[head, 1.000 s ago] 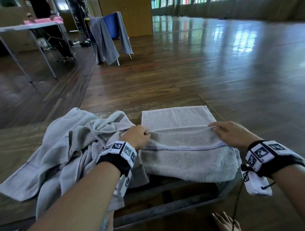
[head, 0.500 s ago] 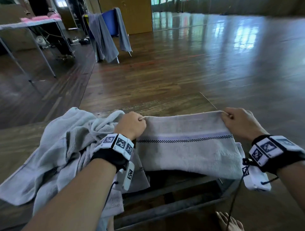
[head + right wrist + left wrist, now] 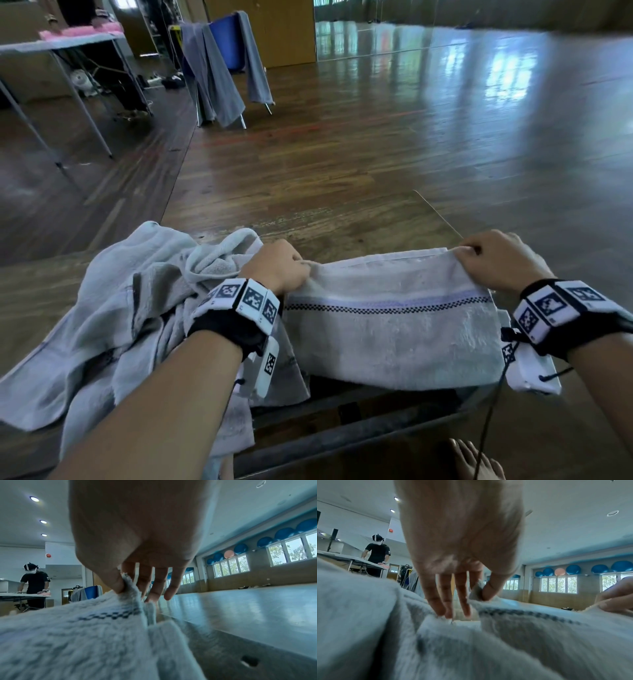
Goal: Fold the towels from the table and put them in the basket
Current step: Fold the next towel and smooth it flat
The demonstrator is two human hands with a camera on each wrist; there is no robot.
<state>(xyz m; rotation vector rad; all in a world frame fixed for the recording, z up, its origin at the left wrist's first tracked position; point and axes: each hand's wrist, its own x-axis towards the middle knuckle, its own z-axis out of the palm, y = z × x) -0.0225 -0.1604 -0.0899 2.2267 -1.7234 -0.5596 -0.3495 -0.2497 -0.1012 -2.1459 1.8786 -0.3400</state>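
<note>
While both hands hold it by its far edge, the folded towel (image 3: 390,322) lies stretched between them on the near part of the wooden table (image 3: 342,219), its lower part hanging over the table's near edge. The left hand (image 3: 279,269) pinches the towel's left far corner between thumb and forefinger; in the left wrist view its other fingers (image 3: 436,601) point down, close together, with their tips touching cloth. The right hand (image 3: 496,263) pinches the right far corner the same way; its remaining fingers (image 3: 173,588) hang slightly spread, just beyond the cloth. A dark checked stripe (image 3: 383,309) runs across the towel, nearer the person than both sets of fingertips. Just left of the left hand's fingers lies a crumpled heap of grey towels (image 3: 113,315).
</note>
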